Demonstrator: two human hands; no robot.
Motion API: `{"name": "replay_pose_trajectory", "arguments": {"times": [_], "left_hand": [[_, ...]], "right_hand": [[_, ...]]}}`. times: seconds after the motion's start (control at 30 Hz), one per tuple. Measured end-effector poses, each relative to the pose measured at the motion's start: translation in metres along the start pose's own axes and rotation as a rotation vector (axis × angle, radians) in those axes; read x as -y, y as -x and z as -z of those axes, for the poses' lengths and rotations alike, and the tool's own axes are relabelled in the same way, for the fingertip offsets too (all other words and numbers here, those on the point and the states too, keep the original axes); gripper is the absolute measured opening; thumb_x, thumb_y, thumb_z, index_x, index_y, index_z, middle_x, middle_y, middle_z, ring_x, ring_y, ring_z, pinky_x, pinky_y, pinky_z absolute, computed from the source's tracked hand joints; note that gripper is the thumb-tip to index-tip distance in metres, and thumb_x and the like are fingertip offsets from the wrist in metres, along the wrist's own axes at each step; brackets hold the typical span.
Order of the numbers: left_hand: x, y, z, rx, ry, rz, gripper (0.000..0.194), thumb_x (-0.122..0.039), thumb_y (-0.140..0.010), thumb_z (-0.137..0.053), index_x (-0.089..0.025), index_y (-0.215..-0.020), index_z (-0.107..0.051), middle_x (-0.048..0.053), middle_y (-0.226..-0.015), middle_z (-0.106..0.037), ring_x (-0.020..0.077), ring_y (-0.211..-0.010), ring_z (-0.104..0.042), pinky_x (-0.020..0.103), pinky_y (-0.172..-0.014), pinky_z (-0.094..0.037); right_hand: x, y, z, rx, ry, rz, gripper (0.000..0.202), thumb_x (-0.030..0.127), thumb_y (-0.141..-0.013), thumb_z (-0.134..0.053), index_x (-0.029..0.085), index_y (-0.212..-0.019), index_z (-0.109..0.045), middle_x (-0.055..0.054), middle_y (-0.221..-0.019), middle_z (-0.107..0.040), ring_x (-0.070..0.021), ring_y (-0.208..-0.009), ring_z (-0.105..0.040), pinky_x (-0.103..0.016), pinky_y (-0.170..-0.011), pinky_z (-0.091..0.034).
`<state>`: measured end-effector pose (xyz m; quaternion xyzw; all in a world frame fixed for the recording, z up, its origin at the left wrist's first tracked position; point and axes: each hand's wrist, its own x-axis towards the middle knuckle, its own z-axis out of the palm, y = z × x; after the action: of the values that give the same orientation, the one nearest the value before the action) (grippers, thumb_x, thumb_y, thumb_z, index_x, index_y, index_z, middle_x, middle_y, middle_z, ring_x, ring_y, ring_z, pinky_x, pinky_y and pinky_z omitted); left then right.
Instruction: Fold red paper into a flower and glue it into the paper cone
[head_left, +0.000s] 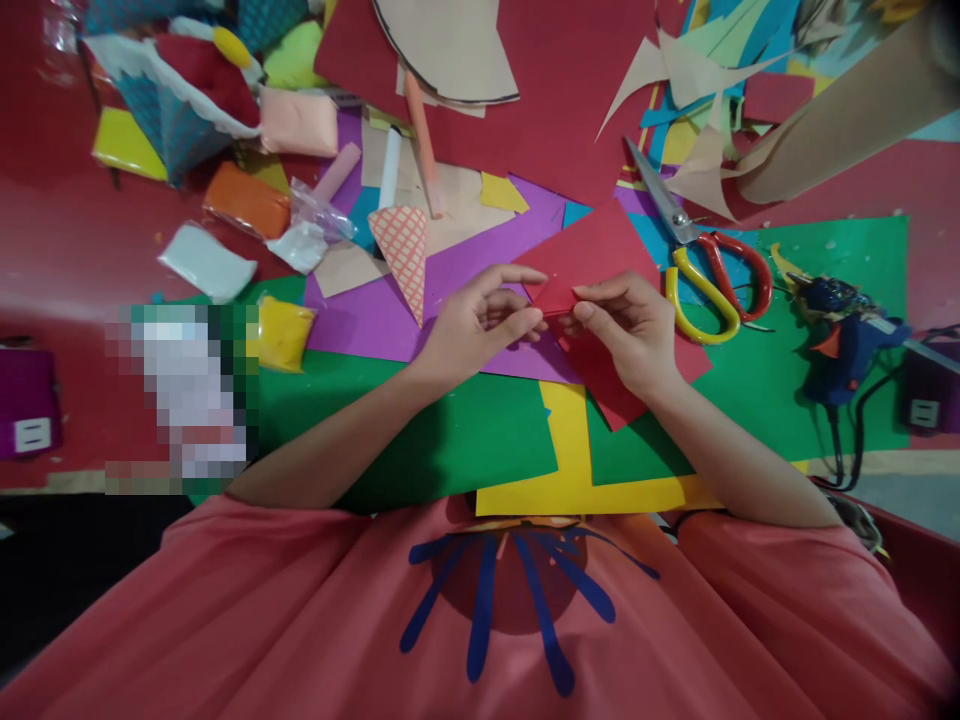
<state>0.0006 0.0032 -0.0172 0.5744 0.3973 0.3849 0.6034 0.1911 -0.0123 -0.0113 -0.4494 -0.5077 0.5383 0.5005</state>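
Note:
Both hands meet near the middle of the view, above a red paper sheet (611, 245) lying on purple and green sheets. A small red piece (556, 312) spans the gap between them. My left hand (487, 318) has its thumb at the left end of this piece, with the index finger stretched above it. Thumb and index finger of my right hand (630, 325) pinch its right end. Just right of that hand lie scissors (681, 225) with one yellow and one red handle. A patterned paper cone (405, 255) rests left of my left hand.
A blue glue gun (851, 350) with a cable lies at the right. Clay packets, such as an orange one (246, 200), and a decorated blue cone (161, 100) crowd the left. A large brown roll (847, 115) stands at upper right, beside paper scraps (694, 75).

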Motion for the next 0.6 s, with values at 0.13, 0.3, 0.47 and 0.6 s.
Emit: {"name": "replay_pose_trajectory", "arguments": {"times": [0.13, 0.3, 0.47, 0.6], "left_hand": [[0.003, 0.006, 0.001, -0.064, -0.284, -0.199, 0.041, -0.048, -0.088, -0.062, -0.020, -0.118, -0.063, 0.004, -0.099, -0.076, 0.0123, -0.084, -0.074, 0.020, -0.073, -0.059], [0.009, 0.008, 0.009, -0.060, -0.598, -0.408, 0.033, -0.040, -0.097, -0.051, -0.022, -0.119, -0.067, 0.002, -0.108, -0.077, 0.0104, -0.089, -0.074, 0.018, -0.081, -0.057], [0.009, 0.008, 0.011, -0.068, -0.647, -0.420, 0.033, -0.040, -0.098, -0.047, -0.022, -0.118, -0.066, 0.003, -0.109, -0.076, 0.0117, -0.096, -0.073, 0.020, -0.085, -0.057], [0.009, 0.008, 0.004, -0.116, -0.495, -0.337, 0.036, -0.047, -0.093, -0.055, -0.022, -0.118, -0.062, 0.004, -0.111, -0.074, 0.0131, -0.095, -0.074, 0.023, -0.085, -0.059]], "right_hand": [[-0.001, 0.000, 0.000, 0.017, -0.075, -0.032, 0.026, 0.041, -0.077, -0.077, 0.020, -0.086, -0.064, 0.003, -0.070, -0.071, -0.0102, -0.064, -0.070, -0.023, -0.062, -0.059], [-0.004, 0.000, -0.001, 0.045, -0.117, -0.082, 0.028, 0.042, -0.078, -0.076, 0.020, -0.087, -0.060, 0.004, -0.068, -0.071, -0.0099, -0.062, -0.070, -0.022, -0.057, -0.057], [-0.004, 0.001, -0.002, 0.064, -0.153, -0.110, 0.029, 0.041, -0.078, -0.077, 0.022, -0.087, -0.057, 0.006, -0.066, -0.070, -0.0089, -0.063, -0.070, -0.021, -0.062, -0.058], [-0.005, 0.000, 0.000, 0.034, -0.112, -0.090, 0.030, 0.043, -0.079, -0.075, 0.023, -0.090, -0.056, 0.006, -0.068, -0.070, -0.0086, -0.063, -0.070, -0.020, -0.062, -0.058]]}}
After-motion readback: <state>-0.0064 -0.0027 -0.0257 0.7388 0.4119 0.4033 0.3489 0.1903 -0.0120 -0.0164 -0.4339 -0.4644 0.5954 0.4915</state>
